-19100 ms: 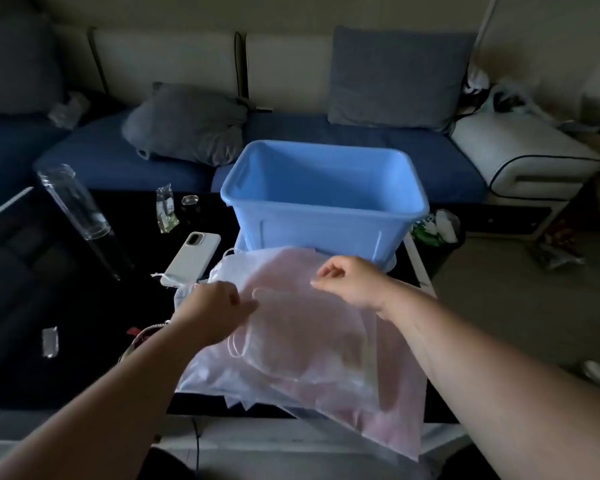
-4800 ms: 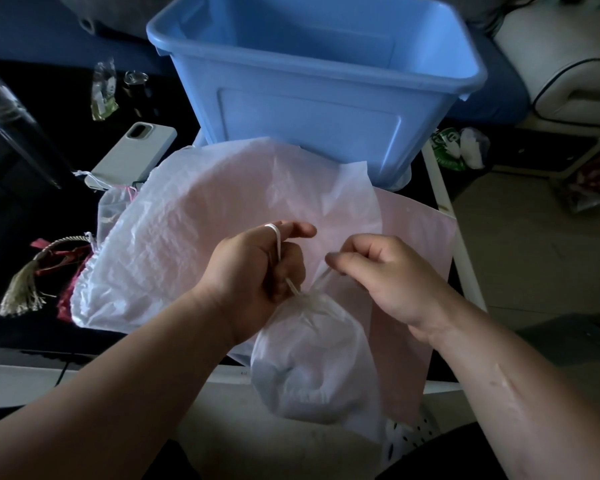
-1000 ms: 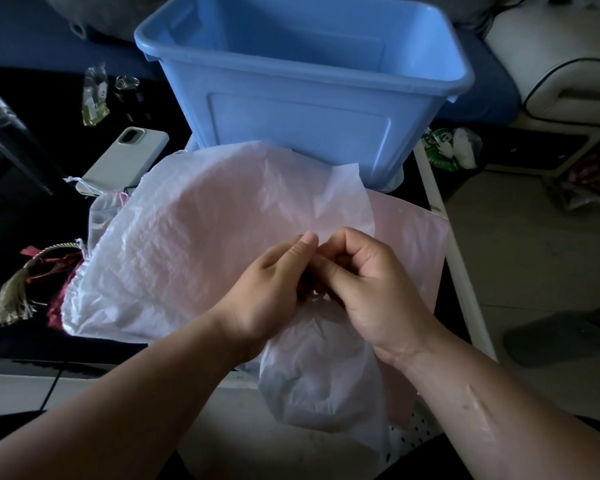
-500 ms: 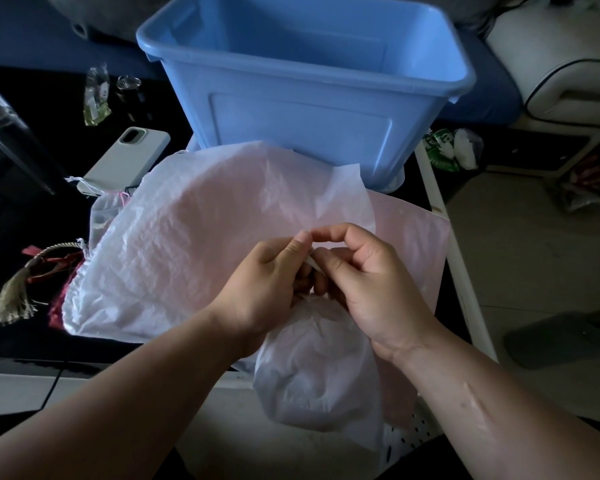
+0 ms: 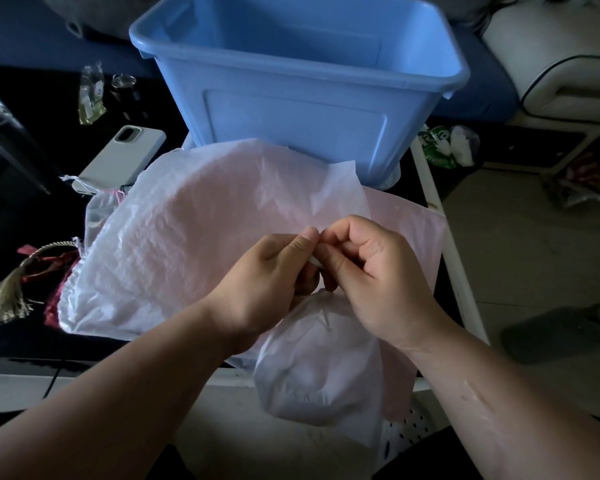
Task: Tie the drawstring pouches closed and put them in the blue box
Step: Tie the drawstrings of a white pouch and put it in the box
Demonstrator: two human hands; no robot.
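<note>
My left hand (image 5: 264,282) and right hand (image 5: 378,271) meet fingertip to fingertip just above the gathered neck of a small white translucent drawstring pouch (image 5: 319,368). Both grips are clamped on the thin white drawstring cord (image 5: 315,260). Only a short piece of it shows between my fingers. The knot is hidden under them, so I cannot tell how far it is tied.

The pouch hangs below my hands, off the near edge of the black glossy desk (image 5: 21,209), rounded and full at its base.

Behind my hands a heap of thin white and pale pink pouches (image 5: 187,237) lies spread on the desk, its far edge reaching the front wall of the light blue plastic box (image 5: 291,109). The box stands upright at the far side, open at the top.

Left of the heap lie a pale grey phone (image 5: 123,157), face down, and a beige tassel (image 5: 9,296).
</note>
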